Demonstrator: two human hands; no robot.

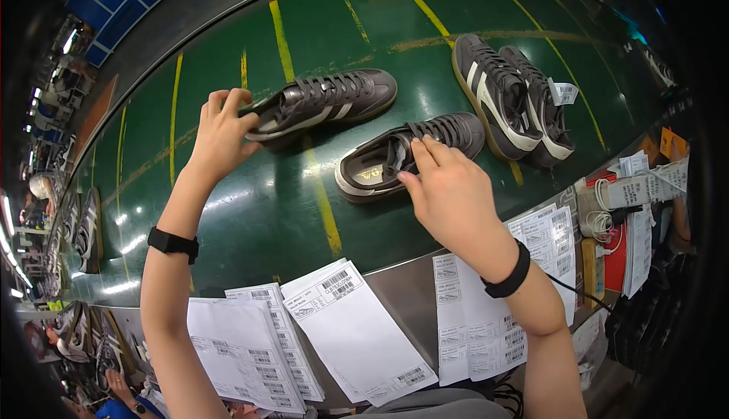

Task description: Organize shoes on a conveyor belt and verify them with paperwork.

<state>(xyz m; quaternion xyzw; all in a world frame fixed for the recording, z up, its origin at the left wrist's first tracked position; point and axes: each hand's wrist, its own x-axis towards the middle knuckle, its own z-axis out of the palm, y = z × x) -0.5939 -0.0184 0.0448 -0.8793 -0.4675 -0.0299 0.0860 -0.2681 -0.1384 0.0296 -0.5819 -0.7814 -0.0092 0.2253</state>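
Note:
Two dark brown sneakers with pale side stripes lie on a green conveyor belt (250, 244). The heel of the farther sneaker (334, 104) is between the fingers and thumb of my left hand (220, 134); its toe points right. Nearer to me, my right hand (448, 183) grips the other sneaker (448, 130) at its tongue and collar, fingertips on the tongue and thumb at the opening's near edge. This sneaker's pale insole (368, 173) shows. Both wrists wear black bands.
To the right stands another pair of brown sneakers (493, 96), a white tag (563, 92) on one. Printed label sheets (364, 335) lie along the belt's near edge. White cables (600, 218) and a red item sit at the right. More shoes (89, 229) are far left.

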